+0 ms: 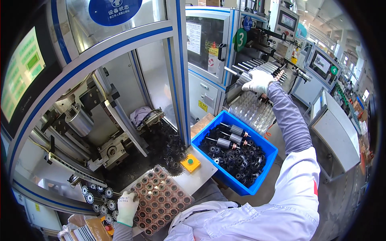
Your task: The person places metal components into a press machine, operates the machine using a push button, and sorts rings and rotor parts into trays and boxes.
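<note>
My right hand, in a white glove, reaches out to the far right and closes round a rotor whose thin shaft points left. Beside it several more rotors lie in a row with their steel shafts side by side. At the lower left, my left hand, also gloved, rests with curled fingers at the left edge of a clear plastic tray. Copper-coloured ring parts fill the tray's pockets. What the left fingers grip, if anything, is hidden.
A blue bin holds black toothed cores and three rotors. Left stands a framed press; a yellow box with a green button sits at its front corner. More toothed cores lie left of the tray. A grey-white cabinet stands right.
</note>
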A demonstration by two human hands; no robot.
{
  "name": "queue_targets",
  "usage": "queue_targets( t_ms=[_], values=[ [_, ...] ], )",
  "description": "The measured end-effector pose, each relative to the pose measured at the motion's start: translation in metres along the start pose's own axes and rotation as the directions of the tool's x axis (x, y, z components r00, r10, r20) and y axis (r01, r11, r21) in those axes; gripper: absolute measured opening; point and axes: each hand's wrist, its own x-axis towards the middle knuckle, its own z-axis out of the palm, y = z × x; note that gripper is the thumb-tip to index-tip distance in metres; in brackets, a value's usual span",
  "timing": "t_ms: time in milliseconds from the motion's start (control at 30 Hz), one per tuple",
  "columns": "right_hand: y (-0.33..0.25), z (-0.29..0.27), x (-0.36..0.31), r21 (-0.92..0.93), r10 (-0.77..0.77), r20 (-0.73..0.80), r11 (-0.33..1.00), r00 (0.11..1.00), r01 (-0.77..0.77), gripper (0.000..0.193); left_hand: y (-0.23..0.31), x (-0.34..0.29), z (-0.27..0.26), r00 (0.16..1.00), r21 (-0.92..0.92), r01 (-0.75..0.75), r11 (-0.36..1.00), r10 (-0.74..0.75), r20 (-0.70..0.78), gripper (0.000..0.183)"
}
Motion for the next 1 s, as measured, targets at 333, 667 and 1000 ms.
queue_targets(
  t_ms=[333, 667, 1000],
  values=[
    [-0.041, 0.088, -0.043, 0.11, -0.178, -0.824, 0.881, 0.538, 0.46, 0.037, -0.01, 0.011, -0.019, 0.951, -0.344, 0.263, 0.901, -0.302, -0.065, 0.036],
    [-0.147, 0.281, -0.143, 0.838, -0.263, -0.3, 0.386, 0.917, 0.385, 0.023, -0.028, 0.164, -0.077, 0.894, -0.081, 0.326, 0.942, -0.335, -0.298, 0.032],
    [-0.132, 0.31, -0.154, 0.931, -0.2, -0.094, 0.329, 0.975, 0.157, 0.017, -0.085, 0.242, -0.087, 0.892, 0.022, 0.335, 0.942, -0.324, 0.315, 0.033]
  ],
)
